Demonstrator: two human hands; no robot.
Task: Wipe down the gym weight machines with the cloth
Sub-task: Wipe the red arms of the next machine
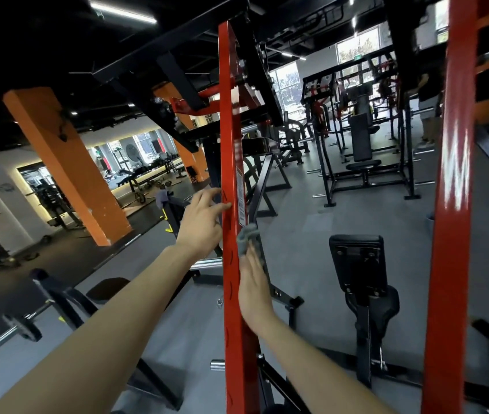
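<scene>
A: Where is the left hand (pixel 204 222)?

B: Its arm reaches out straight to the tall red post (pixel 231 162). The fingers are spread and a little bent. Their tips touch the post's left edge. The hand holds nothing.

A: And the right hand (pixel 255 291)?

B: It is lower down, flat against the post's right side. Its fingers are straight, close together, and point up along the post.

A: Where is the cloth (pixel 247 236)?

B: The grey cloth is bunched up at the right hand's fingertips, on the post's right side. The fingers press it to the metal and do not curl round it. The cloth is about level with the left hand, on the other side of the post.

A: Is there any writing?

B: A long white sticker (pixel 241 198) runs down the post's right side, just above the cloth. Its print is too small to read. A second red post (pixel 452 204) stands well apart on the right. It has white marks, but they are too blurry to read.

A: What stands between the two posts?

B: A black padded seat (pixel 356 264) on the grey floor (pixel 312 204).
</scene>
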